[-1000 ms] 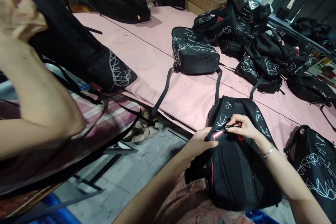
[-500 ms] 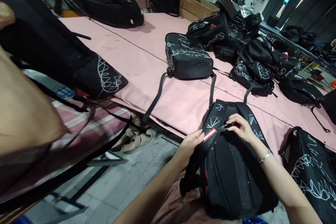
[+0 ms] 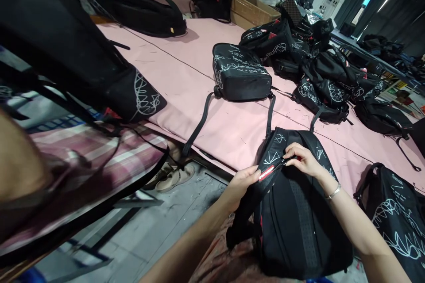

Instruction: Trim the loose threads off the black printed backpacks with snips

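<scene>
Two hands flank the upper part of a black backpack (image 3: 299, 230) set between the forearms, its long axis running from the lap up to the near edge of the pink tabletop (image 3: 222, 146). The left hand (image 3: 245, 179) pinches one shoulder strap (image 3: 272, 155) at the lower end of its red label (image 3: 266, 173), so it is the nearer to that label. The right hand (image 3: 301, 159), just beyond the label's upper end, closes thumb and fingers on a small dark item (image 3: 283, 162), too small to name. The hands are near but apart. Pink surface shows ahead, up to a second backpack (image 3: 246, 86); gray floor (image 3: 149, 243) lies left, while a third backpack (image 3: 396, 216) bounds the right.
</scene>
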Tool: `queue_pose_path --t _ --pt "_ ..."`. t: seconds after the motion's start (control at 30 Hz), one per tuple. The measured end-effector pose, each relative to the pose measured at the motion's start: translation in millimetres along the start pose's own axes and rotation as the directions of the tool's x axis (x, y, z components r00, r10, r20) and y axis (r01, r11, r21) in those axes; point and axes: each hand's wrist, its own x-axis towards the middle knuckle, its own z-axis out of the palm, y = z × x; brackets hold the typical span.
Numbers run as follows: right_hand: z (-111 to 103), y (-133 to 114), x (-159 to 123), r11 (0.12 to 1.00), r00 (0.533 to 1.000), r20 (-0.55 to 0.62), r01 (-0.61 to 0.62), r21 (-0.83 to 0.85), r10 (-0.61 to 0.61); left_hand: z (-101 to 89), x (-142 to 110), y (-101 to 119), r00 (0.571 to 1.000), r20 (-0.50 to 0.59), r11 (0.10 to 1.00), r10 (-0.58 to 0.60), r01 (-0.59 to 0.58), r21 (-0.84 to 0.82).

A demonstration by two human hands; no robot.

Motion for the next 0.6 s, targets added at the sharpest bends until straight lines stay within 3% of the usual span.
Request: queue_pose_path --t 0.27,0.6 --pt "4 -10 6 0.996 0.993 0.098 0.076 -0.037 -0.072 -0.4 6 -4 1.0 -0.011 1.0 0.018 -0.018 -0.016" --pt "6 -24 6 0.988 0.986 0.123 0.125 -0.094 -0.113 3.8 8 -6 1.0 -0.022 1.0 0.016 -0.016 0.021"
